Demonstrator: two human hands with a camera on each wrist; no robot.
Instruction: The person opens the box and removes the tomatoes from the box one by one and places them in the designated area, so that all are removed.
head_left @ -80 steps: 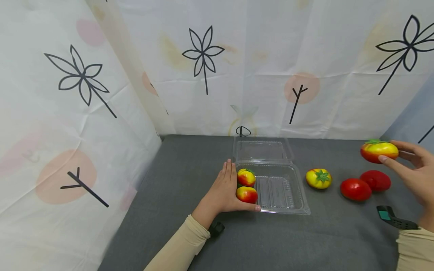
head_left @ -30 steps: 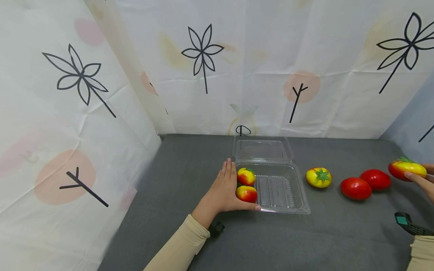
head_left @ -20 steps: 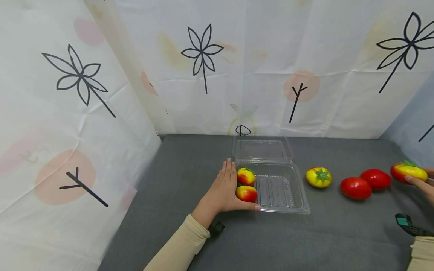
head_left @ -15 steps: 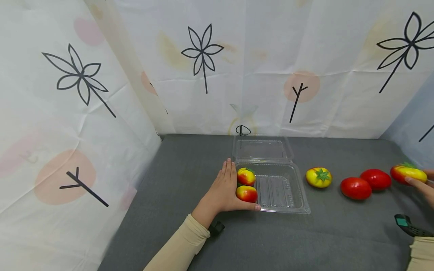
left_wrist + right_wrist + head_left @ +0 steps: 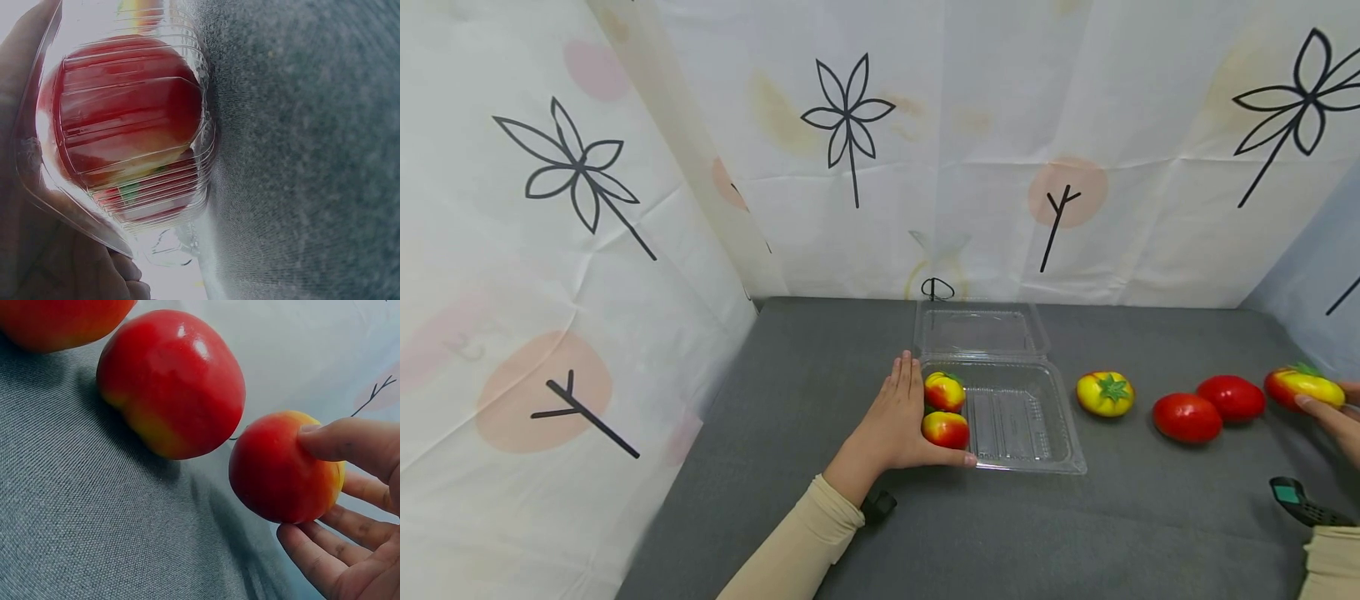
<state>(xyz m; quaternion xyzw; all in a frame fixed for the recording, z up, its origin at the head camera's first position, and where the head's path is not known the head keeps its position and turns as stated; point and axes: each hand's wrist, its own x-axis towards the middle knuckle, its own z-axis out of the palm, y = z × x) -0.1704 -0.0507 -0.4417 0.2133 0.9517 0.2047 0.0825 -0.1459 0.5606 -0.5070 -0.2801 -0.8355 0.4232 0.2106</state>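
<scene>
At the right edge of the head view, my right hand (image 5: 1336,417) pinches a red-and-yellow toy tomato (image 5: 1304,388) with a green leafy top. The right wrist view shows thumb and fingertips round this tomato (image 5: 278,472), held just off the cloth. My left hand (image 5: 887,421) rests against the left side of a clear plastic clamshell box (image 5: 1063,417), fingers straight, thumb along the front rim. Its lid (image 5: 981,332) lies open at the back. Inside, along the left wall, sit two tomatoes, a rear one (image 5: 945,392) and a front one (image 5: 946,431).
A yellow tomato (image 5: 1105,394) with its green top facing up lies right of the box. Two red tomatoes, one nearer (image 5: 1187,417) and one farther (image 5: 1231,398), lie close together beyond it. Patterned white cloth (image 5: 985,167) walls the grey table (image 5: 820,350) behind and at the sides.
Over the earlier frames my right hand carried its tomato rightward and lower, past the two red ones. During the last half second it has barely moved. My left hand has stayed at the box.
</scene>
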